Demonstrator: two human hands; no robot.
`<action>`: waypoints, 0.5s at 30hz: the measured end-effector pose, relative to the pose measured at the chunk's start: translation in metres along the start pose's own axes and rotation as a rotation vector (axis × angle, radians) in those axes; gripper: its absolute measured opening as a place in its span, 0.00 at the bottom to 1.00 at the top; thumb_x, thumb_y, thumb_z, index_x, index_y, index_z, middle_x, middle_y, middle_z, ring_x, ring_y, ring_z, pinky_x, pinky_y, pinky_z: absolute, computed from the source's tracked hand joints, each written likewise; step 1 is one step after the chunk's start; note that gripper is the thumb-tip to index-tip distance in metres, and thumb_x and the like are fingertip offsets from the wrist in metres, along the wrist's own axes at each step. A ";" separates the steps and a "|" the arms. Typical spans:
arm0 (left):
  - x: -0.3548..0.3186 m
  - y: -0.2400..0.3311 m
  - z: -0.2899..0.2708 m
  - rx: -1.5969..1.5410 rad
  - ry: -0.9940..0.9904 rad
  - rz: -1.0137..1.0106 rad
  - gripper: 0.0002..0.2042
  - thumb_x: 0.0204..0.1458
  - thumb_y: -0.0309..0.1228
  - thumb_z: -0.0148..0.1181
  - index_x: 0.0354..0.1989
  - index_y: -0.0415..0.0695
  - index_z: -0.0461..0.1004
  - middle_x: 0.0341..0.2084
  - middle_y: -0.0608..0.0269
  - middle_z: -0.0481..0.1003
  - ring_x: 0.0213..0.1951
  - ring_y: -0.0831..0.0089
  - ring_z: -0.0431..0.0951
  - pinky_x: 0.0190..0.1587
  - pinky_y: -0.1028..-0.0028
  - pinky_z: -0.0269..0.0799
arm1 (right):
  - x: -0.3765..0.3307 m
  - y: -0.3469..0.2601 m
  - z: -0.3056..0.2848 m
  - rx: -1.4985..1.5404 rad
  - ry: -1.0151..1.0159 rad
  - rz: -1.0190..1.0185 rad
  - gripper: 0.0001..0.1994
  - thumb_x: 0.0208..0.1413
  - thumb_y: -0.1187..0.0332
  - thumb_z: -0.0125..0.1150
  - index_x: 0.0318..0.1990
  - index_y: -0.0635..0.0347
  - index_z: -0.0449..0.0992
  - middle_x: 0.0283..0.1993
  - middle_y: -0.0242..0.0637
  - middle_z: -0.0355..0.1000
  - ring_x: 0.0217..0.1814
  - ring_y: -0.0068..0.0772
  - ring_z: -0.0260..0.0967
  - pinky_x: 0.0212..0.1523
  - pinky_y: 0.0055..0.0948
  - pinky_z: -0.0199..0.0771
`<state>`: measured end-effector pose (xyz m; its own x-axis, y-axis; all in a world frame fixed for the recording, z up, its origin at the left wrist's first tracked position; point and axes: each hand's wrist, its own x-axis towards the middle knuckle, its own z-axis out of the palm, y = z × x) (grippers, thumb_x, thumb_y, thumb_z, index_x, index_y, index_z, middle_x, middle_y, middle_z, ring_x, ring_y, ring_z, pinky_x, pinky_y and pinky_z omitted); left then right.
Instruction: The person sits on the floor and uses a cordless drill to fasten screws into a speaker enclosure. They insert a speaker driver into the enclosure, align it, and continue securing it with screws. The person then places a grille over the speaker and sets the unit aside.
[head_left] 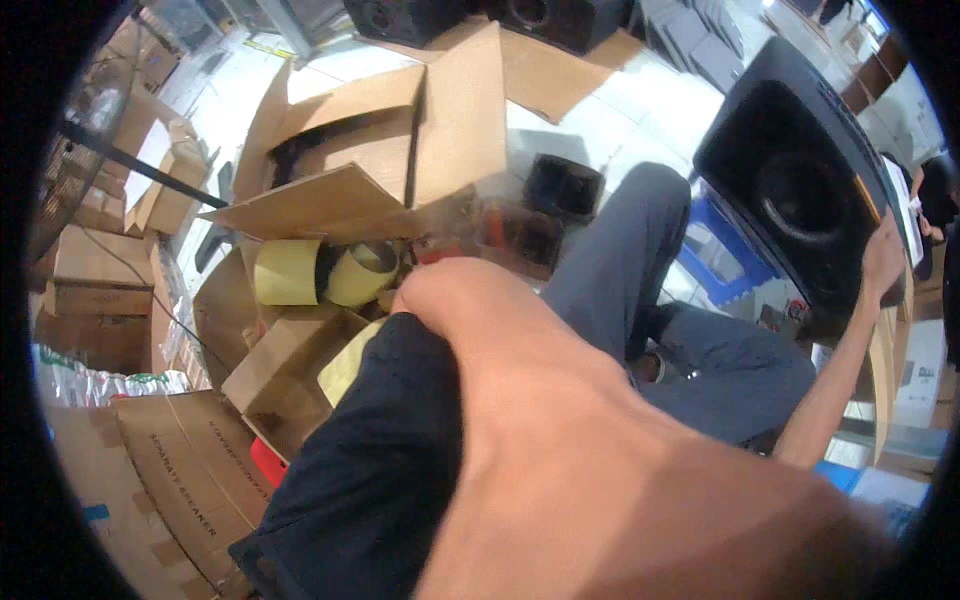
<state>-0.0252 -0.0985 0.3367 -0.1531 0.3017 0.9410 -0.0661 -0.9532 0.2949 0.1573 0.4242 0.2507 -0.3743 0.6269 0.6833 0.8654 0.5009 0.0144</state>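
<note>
A large black speaker cabinet with a round dark cone stands tilted at the right. My right hand is closed at its right edge, beside a thin orange strip that I cannot identify. My left hand rests at the dark-clothed knee in the middle, its fingers hidden from view. Just past it are two yellow rolls and a small open cardboard box. A bigger open carton with raised flaps stands behind them.
Grey-trousered legs are bent in front of the speaker. A blue plastic piece lies beside it. Dark square parts sit on the white tiled floor. More black speakers stand at the back. Stacked cartons line the left.
</note>
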 end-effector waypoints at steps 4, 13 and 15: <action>0.002 -0.002 -0.012 -0.018 -0.037 -0.021 0.28 0.65 0.49 0.46 0.46 0.31 0.78 0.34 0.39 0.81 0.34 0.52 0.83 0.38 0.54 0.80 | 0.000 -0.003 0.006 0.045 0.092 -0.088 0.25 0.72 0.53 0.34 0.59 0.53 0.77 0.58 0.48 0.75 0.59 0.55 0.71 0.60 0.44 0.68; 0.015 -0.006 -0.028 -0.120 -0.180 -0.020 0.24 0.65 0.45 0.49 0.44 0.31 0.78 0.33 0.40 0.81 0.33 0.52 0.83 0.35 0.54 0.80 | -0.011 -0.029 -0.016 0.175 0.162 -0.053 0.23 0.72 0.57 0.40 0.52 0.62 0.80 0.52 0.51 0.78 0.55 0.55 0.74 0.57 0.43 0.71; 0.015 -0.005 -0.034 -0.141 -0.200 -0.013 0.23 0.65 0.45 0.50 0.44 0.32 0.78 0.33 0.40 0.81 0.32 0.52 0.83 0.34 0.54 0.80 | -0.013 -0.031 -0.018 0.190 0.173 -0.053 0.22 0.72 0.59 0.39 0.53 0.63 0.80 0.53 0.51 0.78 0.56 0.53 0.74 0.58 0.42 0.71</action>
<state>-0.0606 -0.0882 0.3436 0.0460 0.2908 0.9557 -0.2059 -0.9334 0.2939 0.1408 0.3896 0.2543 -0.3409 0.4933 0.8003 0.7617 0.6439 -0.0724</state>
